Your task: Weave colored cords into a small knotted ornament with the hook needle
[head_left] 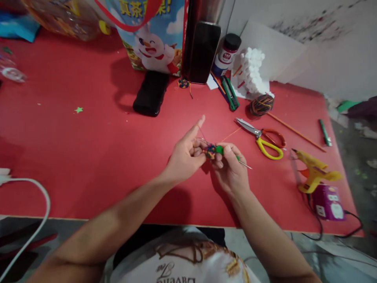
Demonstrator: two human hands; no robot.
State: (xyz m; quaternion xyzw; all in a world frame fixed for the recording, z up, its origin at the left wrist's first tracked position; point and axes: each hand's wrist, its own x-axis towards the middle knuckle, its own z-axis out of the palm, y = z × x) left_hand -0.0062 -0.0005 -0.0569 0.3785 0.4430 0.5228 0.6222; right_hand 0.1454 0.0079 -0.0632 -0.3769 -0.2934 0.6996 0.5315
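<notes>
My left hand (187, 151) pinches a small multicoloured crochet piece (210, 151) between thumb and fingers, its index finger stretched up with yarn looped over it. In my right hand (234, 169) is a crochet hook (219, 149) with a green handle, its metal end poking out to the lower right. The hook's other tip meets the crochet piece, though the stitch itself is too small to make out. A thin orange strand runs from the work toward the dark multicoloured yarn ball (261, 105) at the back right.
Scissors (259, 135) lie right of my hands on the red table (97, 157). Beyond are a black phone (151, 93), a green cutter (230, 93), a second crochet piece (183, 83) and a printed bag (156, 39). A yellow glue gun (315, 171) stands at the right edge.
</notes>
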